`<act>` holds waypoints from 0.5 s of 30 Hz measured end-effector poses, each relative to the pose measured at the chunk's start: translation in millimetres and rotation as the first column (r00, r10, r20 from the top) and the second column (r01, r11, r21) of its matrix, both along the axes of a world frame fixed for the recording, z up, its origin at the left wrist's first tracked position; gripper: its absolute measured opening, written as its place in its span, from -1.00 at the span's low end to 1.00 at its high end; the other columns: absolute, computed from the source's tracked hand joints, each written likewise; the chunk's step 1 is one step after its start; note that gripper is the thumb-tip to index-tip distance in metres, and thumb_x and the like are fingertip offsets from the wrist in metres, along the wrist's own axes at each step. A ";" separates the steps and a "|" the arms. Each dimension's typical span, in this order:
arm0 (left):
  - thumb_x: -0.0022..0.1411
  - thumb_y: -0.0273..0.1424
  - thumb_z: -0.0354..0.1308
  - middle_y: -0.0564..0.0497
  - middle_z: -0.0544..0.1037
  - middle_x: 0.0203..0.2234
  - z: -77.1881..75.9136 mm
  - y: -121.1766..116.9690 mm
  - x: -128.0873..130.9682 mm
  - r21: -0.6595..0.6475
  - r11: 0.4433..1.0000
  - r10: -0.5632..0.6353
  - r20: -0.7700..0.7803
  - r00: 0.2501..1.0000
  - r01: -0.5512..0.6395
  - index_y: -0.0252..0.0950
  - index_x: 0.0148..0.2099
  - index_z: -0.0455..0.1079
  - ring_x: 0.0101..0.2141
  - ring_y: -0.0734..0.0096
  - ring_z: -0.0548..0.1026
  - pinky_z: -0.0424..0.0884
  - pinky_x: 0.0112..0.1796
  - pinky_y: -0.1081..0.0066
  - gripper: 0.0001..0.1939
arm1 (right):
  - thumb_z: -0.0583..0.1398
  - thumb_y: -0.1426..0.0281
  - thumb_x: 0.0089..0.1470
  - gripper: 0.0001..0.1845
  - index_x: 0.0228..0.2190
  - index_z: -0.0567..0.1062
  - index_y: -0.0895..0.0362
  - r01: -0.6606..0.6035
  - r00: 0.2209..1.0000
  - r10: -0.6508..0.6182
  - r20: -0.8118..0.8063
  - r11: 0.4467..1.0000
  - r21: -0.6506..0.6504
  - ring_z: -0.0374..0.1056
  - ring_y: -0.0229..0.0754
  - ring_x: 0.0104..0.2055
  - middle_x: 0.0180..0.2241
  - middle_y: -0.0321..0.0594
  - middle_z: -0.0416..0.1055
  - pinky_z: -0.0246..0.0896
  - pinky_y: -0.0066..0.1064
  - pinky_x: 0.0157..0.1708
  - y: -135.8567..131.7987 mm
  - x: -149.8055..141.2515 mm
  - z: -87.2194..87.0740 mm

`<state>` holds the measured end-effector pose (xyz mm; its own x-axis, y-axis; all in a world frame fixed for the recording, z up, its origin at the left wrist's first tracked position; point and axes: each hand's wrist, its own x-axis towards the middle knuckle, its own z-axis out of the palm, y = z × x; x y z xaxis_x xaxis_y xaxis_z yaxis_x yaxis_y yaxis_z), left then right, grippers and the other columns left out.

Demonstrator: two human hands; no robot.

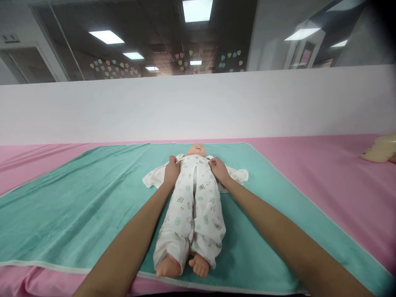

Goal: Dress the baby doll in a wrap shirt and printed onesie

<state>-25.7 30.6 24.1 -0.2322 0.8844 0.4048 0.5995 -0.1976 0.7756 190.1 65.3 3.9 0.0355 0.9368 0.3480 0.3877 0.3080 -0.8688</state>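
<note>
A baby doll [196, 150] lies on its back with its head away from me and its bare feet near the front edge. White printed baby trousers [202, 206] cover its legs and reach high up its body, with a dark slit at the crotch. At the left side of the waistband, my left hand [172, 171] is closed on the cloth. My right hand [219, 170] pinches the waistband on the opposite side. A white baby top [153, 176] is spread under the doll, its sleeves out to both sides.
Beneath the doll lies a teal cloth [102, 206] with a pale border, over a pink sheet [328, 165]. A pale yellowish object [379, 149], partly cut off, lies at the far right. A white wall panel [139, 109] with glass above it rises behind.
</note>
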 end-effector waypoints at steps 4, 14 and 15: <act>0.24 -0.30 -0.08 0.00 0.40 -0.50 -5.5 -1.1 -1.1 -0.024 1.000 0.015 -0.073 0.997 -0.017 -0.22 -0.19 0.24 -0.42 0.23 0.35 0.12 -0.38 0.38 -0.85 | 0.04 0.22 -0.04 -0.76 -0.54 0.34 0.12 -0.085 0.995 0.079 -0.065 0.992 -0.094 0.21 -0.20 -0.42 -0.52 -0.27 0.32 0.10 -0.40 -0.41 -1.5 7.2 -6.1; 0.00 -0.23 0.20 0.13 0.29 -0.58 15.4 -29.0 -12.3 -0.098 0.840 -0.425 0.495 0.758 0.534 -0.29 -0.36 0.29 -0.55 0.51 0.24 0.11 -0.50 0.51 -0.75 | 0.16 0.02 -0.09 -0.60 -0.53 0.34 0.12 -0.235 0.965 0.231 -0.125 0.972 -0.013 0.12 -0.28 -0.45 -0.54 -0.36 0.23 0.04 -0.45 -0.41 -24.8 6.0 7.3; 0.00 -0.21 0.20 0.12 0.30 -0.57 17.8 -31.2 -11.8 -0.092 0.832 -0.438 0.498 0.749 0.547 -0.29 -0.37 0.30 -0.54 0.51 0.24 0.12 -0.50 0.51 -0.73 | 0.15 0.04 -0.07 -0.62 -0.53 0.32 0.11 -0.199 0.976 0.203 -0.086 0.979 0.045 0.10 -0.28 -0.45 -0.54 -0.37 0.20 0.04 -0.45 -0.40 -27.7 4.2 9.9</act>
<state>-37.5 -0.6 42.0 0.1590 0.9755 0.1523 0.0509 -0.1622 0.9854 194.4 37.6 13.9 -0.1197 0.9148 0.3857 0.2360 0.4036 -0.8840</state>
